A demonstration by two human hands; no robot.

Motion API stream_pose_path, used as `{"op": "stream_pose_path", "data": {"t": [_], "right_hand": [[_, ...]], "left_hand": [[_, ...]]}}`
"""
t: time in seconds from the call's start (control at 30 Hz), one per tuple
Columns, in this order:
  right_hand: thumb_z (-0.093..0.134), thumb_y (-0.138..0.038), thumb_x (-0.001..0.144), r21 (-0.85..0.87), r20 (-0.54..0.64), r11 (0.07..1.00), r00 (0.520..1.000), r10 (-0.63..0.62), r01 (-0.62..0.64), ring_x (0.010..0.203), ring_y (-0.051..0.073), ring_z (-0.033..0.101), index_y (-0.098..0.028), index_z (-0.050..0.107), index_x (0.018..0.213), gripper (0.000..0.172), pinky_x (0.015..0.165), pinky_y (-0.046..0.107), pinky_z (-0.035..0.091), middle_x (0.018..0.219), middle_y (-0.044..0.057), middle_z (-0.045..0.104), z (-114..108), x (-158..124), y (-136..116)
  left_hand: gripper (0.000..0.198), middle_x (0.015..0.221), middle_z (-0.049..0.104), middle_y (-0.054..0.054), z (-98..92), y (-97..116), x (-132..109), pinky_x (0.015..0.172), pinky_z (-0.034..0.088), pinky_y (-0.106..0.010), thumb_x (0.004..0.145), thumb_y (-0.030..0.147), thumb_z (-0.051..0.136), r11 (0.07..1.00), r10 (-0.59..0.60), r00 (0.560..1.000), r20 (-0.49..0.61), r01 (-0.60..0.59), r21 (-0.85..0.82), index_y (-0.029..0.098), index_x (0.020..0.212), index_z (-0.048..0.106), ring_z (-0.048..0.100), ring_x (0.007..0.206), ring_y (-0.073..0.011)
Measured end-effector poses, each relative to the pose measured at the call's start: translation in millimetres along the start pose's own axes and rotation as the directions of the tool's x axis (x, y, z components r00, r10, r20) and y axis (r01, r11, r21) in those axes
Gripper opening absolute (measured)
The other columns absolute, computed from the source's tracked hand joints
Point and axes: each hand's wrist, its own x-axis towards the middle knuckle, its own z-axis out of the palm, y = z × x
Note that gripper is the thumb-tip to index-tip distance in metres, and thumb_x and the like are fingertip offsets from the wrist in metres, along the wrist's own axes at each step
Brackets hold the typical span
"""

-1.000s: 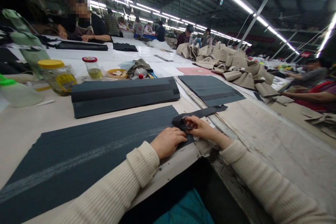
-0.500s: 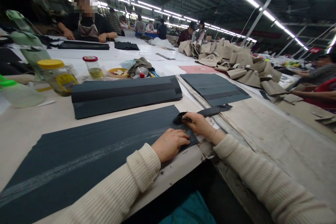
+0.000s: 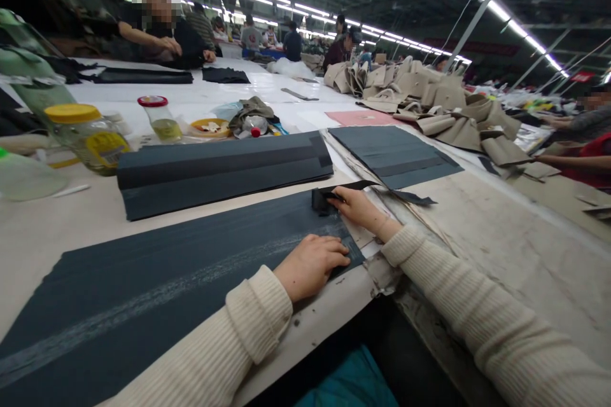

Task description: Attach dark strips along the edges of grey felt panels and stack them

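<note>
Pressing open-palmed, the left hand [image 3: 312,264] pins the dark panel [image 3: 167,273]. The right hand [image 3: 358,206] pinches the folded strip [image 3: 321,199]; a slack grip could let it unfold askew.

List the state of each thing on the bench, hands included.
dark panel: laid flat, chalk line along it
dark strip: end folded, rest lying loose
left hand: flat, pressing on the dark panel
right hand: pinching the dark strip's folded end
panel stack: flat, stacked
yellow-lid jar: closed
red-cap bottle: closed
</note>
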Motion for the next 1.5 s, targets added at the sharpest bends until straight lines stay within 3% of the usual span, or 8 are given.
{"op": "stream_pose_path", "data": {"t": [0.4, 0.67, 0.73, 0.8, 0.87, 0.9, 1.1, 1.5], "right_hand": [[0.05, -0.029, 0.082, -0.026, -0.021, 1.0, 1.0, -0.018, 0.018, 0.057, 0.011, 0.045, -0.016, 0.053, 0.07, 0.018, 0.055, 0.021, 0.032, 0.061, -0.001, 0.053, 5, 12, 6], [0.053, -0.026, 0.079, 0.274, -0.024, 0.954, 0.993, -0.117, 0.119, 0.074, 0.013, 0.054, -0.017, 0.062, 0.084, 0.014, 0.065, 0.023, 0.042, 0.08, 0.003, 0.062, -25, -21, -4], [0.053, -0.024, 0.08, 0.298, 0.011, 0.943, 0.987, -0.158, 0.148, 0.08, 0.013, 0.055, -0.018, 0.062, 0.089, 0.015, 0.069, 0.025, 0.044, 0.086, 0.004, 0.062, -29, -34, -8], [0.052, -0.02, 0.08, 0.287, 0.044, 0.943, 0.981, -0.188, 0.168, 0.084, 0.014, 0.055, -0.019, 0.063, 0.092, 0.016, 0.075, 0.027, 0.044, 0.089, 0.004, 0.062, -30, -45, -10], [0.052, -0.014, 0.079, 0.254, 0.059, 0.949, 0.976, -0.21, 0.189, 0.089, 0.015, 0.053, -0.02, 0.062, 0.095, 0.021, 0.081, 0.03, 0.043, 0.092, 0.005, 0.06, -30, -56, -11], [0.051, -0.011, 0.077, 0.237, 0.057, 0.952, 0.975, -0.215, 0.196, 0.091, 0.015, 0.053, -0.02, 0.062, 0.096, 0.024, 0.083, 0.031, 0.043, 0.093, 0.005, 0.06, -29, -60, -12], [0.047, -0.001, 0.072, 0.1, 0.038, 0.96, 0.963, -0.266, 0.261, 0.091, 0.016, 0.051, -0.02, 0.062, 0.097, 0.035, 0.082, 0.032, 0.044, 0.094, 0.006, 0.059, -25, -74, -16], [0.046, -0.027, 0.085, -0.141, 0.105, 0.926, 0.936, -0.337, 0.349, 0.092, 0.019, 0.054, -0.018, 0.063, 0.102, 0.026, 0.082, 0.034, 0.045, 0.099, 0.009, 0.061, -23, -84, -22]], "left_hand": [[0.035, 0.115, 0.06, -0.001, 2.9, -2, -1, 0.087, 0.035, -0.033, 0.078, 0.007, 0.045, 1.0, 0.011, 1.0, -0.027, -0.011, -0.016, 0.025, 0.103, 0.06, 0.046, 0.115, -0.0174], [0.033, 0.1, 0.066, -0.001, 6.5, -6, 0, 0.086, 0.041, -0.027, 0.072, 0.002, 0.043, 0.972, -0.059, 0.984, -0.169, 0.018, -0.235, 0.02, 0.09, 0.064, 0.057, 0.097, -0.0142], [0.029, 0.089, 0.066, -0.001, 6.0, -10, 1, 0.08, 0.044, -0.025, 0.072, 0.003, 0.042, 0.939, -0.214, 0.924, -0.317, 0.104, -0.329, 0.018, 0.085, 0.063, 0.06, 0.085, -0.0128], [0.026, 0.085, 0.064, -0.002, 3.9, -14, 2, 0.076, 0.046, -0.026, 0.075, 0.006, 0.041, 0.898, -0.382, 0.796, -0.469, 0.2, -0.392, 0.018, 0.084, 0.062, 0.059, 0.081, -0.0134], [0.023, 0.085, 0.063, -0.002, 1.2, -17, 3, 0.075, 0.046, -0.027, 0.077, 0.009, 0.041, 0.868, -0.473, 0.689, -0.55, 0.259, -0.423, 0.018, 0.086, 0.06, 0.058, 0.081, -0.0146], [0.022, 0.085, 0.062, -0.002, 0.1, -18, 3, 0.074, 0.046, -0.027, 0.077, 0.01, 0.041, 0.861, -0.491, 0.668, -0.56, 0.274, -0.428, 0.018, 0.087, 0.059, 0.058, 0.082, -0.0149], [0.024, 0.087, 0.061, -0.003, 2.0, -21, 4, 0.077, 0.046, -0.029, 0.078, 0.01, 0.042, 0.872, -0.474, 0.711, -0.519, 0.298, -0.388, 0.019, 0.094, 0.058, 0.057, 0.084, -0.0153], [0.036, 0.094, 0.06, -0.006, 7.2, -22, 4, 0.085, 0.046, -0.036, 0.074, 0.008, 0.045, 0.891, -0.452, 0.763, -0.463, 0.358, -0.28, 0.017, 0.108, 0.052, 0.056, 0.092, -0.0188]]}}
